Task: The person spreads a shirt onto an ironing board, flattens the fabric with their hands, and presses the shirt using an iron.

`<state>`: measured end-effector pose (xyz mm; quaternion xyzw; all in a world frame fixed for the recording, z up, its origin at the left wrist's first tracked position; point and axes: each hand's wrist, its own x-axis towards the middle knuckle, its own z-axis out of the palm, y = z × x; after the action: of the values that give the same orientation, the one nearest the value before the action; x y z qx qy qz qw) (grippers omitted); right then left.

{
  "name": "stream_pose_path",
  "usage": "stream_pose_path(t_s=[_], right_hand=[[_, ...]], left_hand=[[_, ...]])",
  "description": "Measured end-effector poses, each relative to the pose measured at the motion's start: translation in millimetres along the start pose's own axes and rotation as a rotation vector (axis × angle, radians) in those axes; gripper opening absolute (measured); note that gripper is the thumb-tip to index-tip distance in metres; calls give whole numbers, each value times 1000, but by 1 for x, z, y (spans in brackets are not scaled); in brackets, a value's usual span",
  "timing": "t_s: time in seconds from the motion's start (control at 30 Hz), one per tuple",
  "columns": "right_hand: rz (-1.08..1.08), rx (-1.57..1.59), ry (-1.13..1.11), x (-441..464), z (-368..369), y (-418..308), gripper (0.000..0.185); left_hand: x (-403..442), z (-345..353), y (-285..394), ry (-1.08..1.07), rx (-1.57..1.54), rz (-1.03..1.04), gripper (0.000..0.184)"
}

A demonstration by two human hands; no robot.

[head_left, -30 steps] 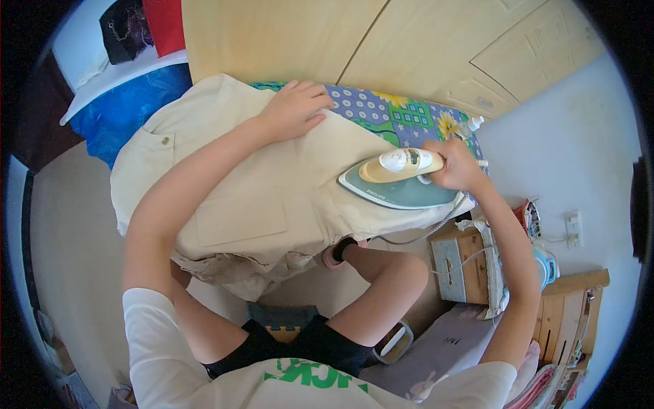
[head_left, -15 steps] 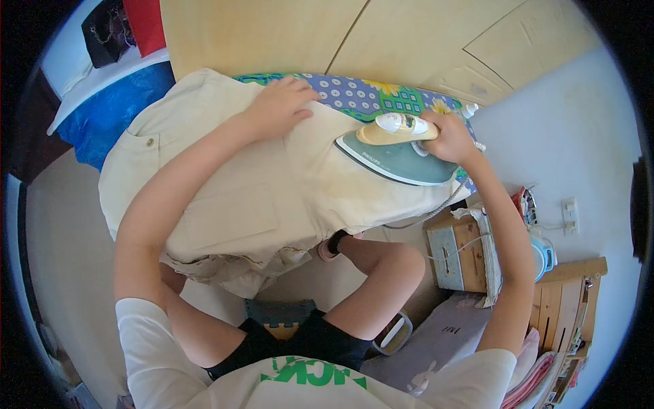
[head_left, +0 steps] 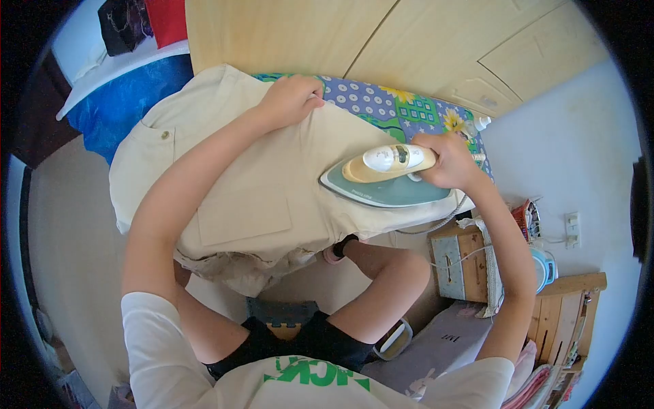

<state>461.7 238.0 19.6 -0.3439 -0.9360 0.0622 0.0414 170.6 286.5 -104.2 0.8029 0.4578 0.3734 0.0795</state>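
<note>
A beige garment (head_left: 252, 177) with a pocket and a button lies spread over an ironing board with a patterned cover (head_left: 361, 99). My left hand (head_left: 294, 101) is at the garment's far edge, its fingers closed on the cloth there. The iron (head_left: 388, 178), teal with a cream handle, rests on the right part of the garment with its tip pointing left. My right hand (head_left: 448, 161) is wrapped round the rear of its handle. The cord (head_left: 436, 223) loops down below the iron.
Wooden cabinet doors (head_left: 286, 34) stand behind the board. A spray bottle (head_left: 479, 124) is at its right end. A blue cloth (head_left: 136, 99) hangs at the left. Wooden drawers (head_left: 463, 266) and a wall socket (head_left: 572, 230) are at the right.
My left hand's fingers, spread on the cloth before, have curled in on its edge. The iron, held in my right hand, has moved left along the garment.
</note>
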Motion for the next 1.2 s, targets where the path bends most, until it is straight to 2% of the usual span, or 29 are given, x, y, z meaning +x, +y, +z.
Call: stream_pose_path(t_s=[0.07,0.13,0.17,0.23,0.27,0.33,0.43,0.47,0.53,0.57,0.63,0.7,0.77,0.83,0.9,0.97,1.0,1.07,1.2], right_hand=[[21,-32,29,2,4,-1,16],[135,-70,170,2,11,1,15],[134,-68,166,3,11,1,15],[274,-61,145,4,9,0,15],[274,-63,144,2,6,0,15],[60,-40,5,0,0,-1,15],[-63,-82,-26,0,3,0,15],[-58,-81,-23,0,5,-1,15],[127,-127,86,5,7,-6,16],[158,-106,132,7,9,-5,16],[175,-105,162,11,11,-1,17],[199,-89,186,12,13,0,17],[216,-112,143,11,11,-1,19],[235,-109,145,9,9,-3,19],[245,-103,146,11,9,-5,20],[238,-104,131,11,10,-3,22],[238,-87,138,11,10,-5,22],[215,-99,142,10,8,-6,23],[180,-118,161,9,10,-3,21]], left_hand=[[-1,-2,1,28,-4,18,12],[-1,-3,0,48,28,35,13],[-1,-3,-1,47,27,31,13],[1,-3,-2,5,24,10,13],[1,-3,-3,6,23,9,13],[2,-5,-3,-51,8,-9,16],[0,-5,0,-6,46,38,13],[-1,-2,0,-9,46,43,13],[-1,-3,3,149,137,145,8],[1,-5,4,151,147,156,8],[-5,-19,26,198,266,129,8],[-25,-47,67,140,277,135,9],[-58,-73,120,-69,282,-90,14],[-108,-67,149,-3,254,111,23],[-139,-41,180,-54,198,81,36],[-153,1,195,114,170,12,43],[-153,18,195,100,181,13,43],[-154,45,192,271,245,-49,43],[-167,47,181,261,245,-101,45]])
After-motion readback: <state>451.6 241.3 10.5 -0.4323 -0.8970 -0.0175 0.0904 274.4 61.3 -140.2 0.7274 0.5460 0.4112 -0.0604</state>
